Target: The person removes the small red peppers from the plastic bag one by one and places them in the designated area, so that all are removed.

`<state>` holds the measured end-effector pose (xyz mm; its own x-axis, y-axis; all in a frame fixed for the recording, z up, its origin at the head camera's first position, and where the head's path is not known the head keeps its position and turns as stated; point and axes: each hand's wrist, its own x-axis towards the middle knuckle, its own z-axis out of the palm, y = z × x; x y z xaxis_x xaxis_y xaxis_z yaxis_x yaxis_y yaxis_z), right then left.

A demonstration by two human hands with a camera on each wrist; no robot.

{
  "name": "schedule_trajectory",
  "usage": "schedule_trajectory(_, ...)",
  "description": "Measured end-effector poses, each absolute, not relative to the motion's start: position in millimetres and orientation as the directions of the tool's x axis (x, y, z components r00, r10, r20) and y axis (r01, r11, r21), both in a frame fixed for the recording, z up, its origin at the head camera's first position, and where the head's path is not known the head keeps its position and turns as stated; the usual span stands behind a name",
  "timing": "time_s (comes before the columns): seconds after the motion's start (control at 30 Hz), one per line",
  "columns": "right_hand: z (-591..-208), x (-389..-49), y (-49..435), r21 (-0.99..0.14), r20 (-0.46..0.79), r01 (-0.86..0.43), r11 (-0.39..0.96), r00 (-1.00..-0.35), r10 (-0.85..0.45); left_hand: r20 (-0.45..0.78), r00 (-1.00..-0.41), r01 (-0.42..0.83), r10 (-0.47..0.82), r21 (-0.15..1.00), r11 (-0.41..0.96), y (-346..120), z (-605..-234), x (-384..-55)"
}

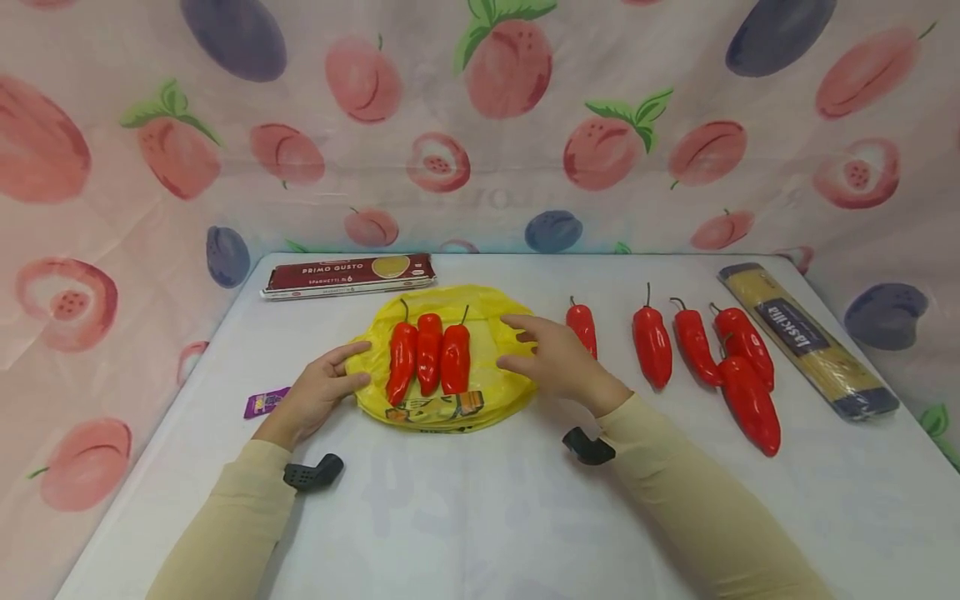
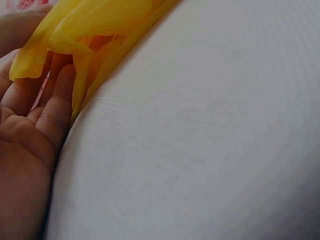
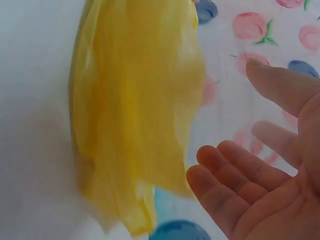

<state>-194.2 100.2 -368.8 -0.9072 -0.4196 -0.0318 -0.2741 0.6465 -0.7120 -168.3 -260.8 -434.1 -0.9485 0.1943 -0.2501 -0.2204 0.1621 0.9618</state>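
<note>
We've got a yellow bag (image 1: 487, 354) here in thin, crinkly plastic, kinda see-through. The peppers (image 1: 429, 354) look super smooth and glossy to us. We'd call the blue-labelled pasta pack (image 1: 804, 337) shiny clear plastic film, the wrist cameras (image 1: 313, 473) matt black plastic, the sleeves (image 1: 228, 517) matt cloth, and the table (image 1: 465, 525) top smooth and fairly dull.

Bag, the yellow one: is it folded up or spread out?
Spread out: in the head view, the bag's yellow plastic shows around three peppers, between the left hand and the right hand.
</note>
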Motion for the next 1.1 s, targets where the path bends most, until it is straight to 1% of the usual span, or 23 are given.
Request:
schedule_trajectory(0.2,-376.5,-196.4,73.9,-0.717,-0.074,-0.25,0.651,-0.901,-0.427,-0.249,-0.949,-0.218,0.192,0.961,0.169,-260.5,-434.0,-168.8)
schedule_trajectory(0.47,-389.4,-198.4,45.6,-0.709,-0.098,-0.248,0.66,-0.892,-0.44,-0.247,-0.951,-0.219,0.185,0.963,0.16,-259.8,-433.6,-168.5)
schedule_trajectory(0.77,-398.3,-200.5,30.3,-0.691,-0.157,-0.189,0.698,-0.903,-0.4,-0.237,-0.953,-0.211,0.19,0.967,0.145,-259.1,-435.2,-169.1)
schedule_trajectory(0.97,-402.0,-200.3,24.1,-0.659,-0.174,-0.193,0.727,-0.901,-0.398,-0.24,-0.952,-0.211,0.191,0.965,0.158,-259.8,-435.3,-169.2)
schedule_trajectory(1.1,-402.6,-200.4,22.7,-0.668,-0.184,-0.188,0.72,-0.896,-0.405,-0.245,-0.95,-0.213,0.193,0.962,0.172,-260.1,-435.2,-168.8)
